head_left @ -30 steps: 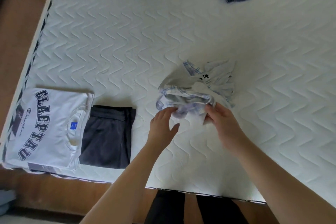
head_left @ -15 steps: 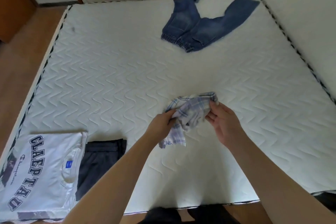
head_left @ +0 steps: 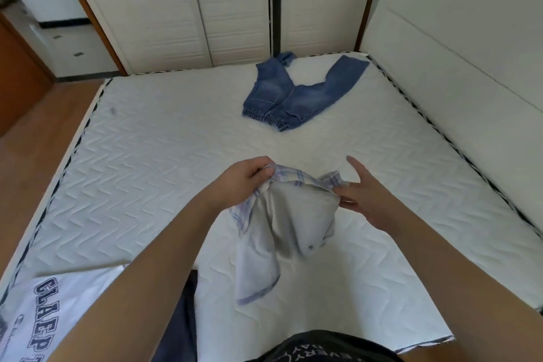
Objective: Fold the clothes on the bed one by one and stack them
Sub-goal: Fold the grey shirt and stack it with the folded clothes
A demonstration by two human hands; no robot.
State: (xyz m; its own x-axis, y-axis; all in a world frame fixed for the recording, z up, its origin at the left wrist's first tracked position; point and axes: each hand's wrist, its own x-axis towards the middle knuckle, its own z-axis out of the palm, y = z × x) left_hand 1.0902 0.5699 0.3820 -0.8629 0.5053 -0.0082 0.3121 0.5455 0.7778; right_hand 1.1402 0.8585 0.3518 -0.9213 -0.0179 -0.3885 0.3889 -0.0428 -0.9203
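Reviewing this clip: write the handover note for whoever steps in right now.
Left hand grips one upper edge of the plaid-trimmed garment.
Right hand pinches the other edge, index finger extended.
The garment hangs over the mattress, unfolded.
Done: white lettered T-shirt folded at the near left corner, dark garment beside it.
Left: fold this garment, then the jeans at the far side; stack all.

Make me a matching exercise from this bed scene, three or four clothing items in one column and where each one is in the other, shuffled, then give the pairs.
Things:
1. plaid shirt
2. jeans
3. white printed T-shirt
4. dark garment

Places:
A. far side of the mattress, unfolded
B. near left corner of the bed
C. held up by both hands
D. beside the T-shirt, mostly behind the left forearm

Pairs: 1-C, 2-A, 3-B, 4-D
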